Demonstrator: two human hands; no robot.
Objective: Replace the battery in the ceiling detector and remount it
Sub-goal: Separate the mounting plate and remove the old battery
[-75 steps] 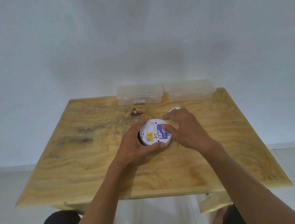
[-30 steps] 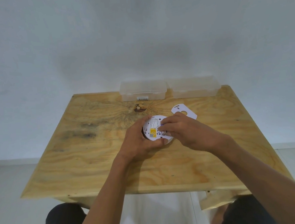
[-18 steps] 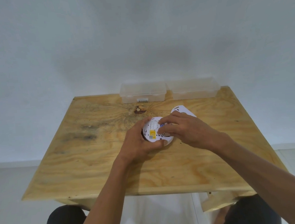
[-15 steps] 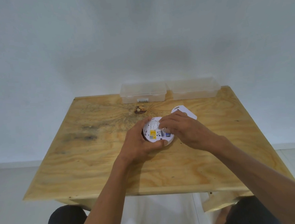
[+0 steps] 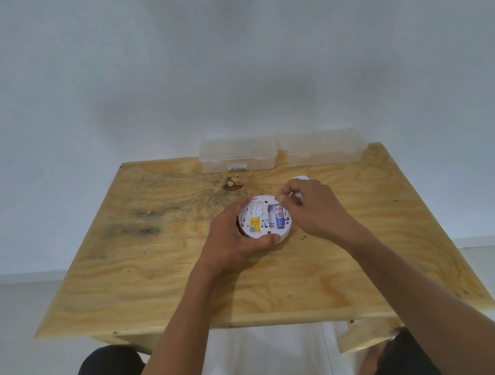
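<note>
Tabletop [image 5: 159,283] of knotted plywood carries all items. Left hand [image 5: 232,241] cups the detector [image 5: 260,220], thumb curled along its near rim and fingers wrapped round the far left edge; the unit lies back-up at mid-table. A yellow label [image 5: 254,225] sits on the detector's left half. One battery [image 5: 279,216] lies in the bay on its right half; the slot beside it shows bare. Right of the detector, right hand [image 5: 313,208] is raised just off it, fingers curled, pinching a second battery [image 5: 299,196], mostly hidden. Beyond the detector, two clear boxes [image 5: 238,155] stand side by side at the far edge.
</note>
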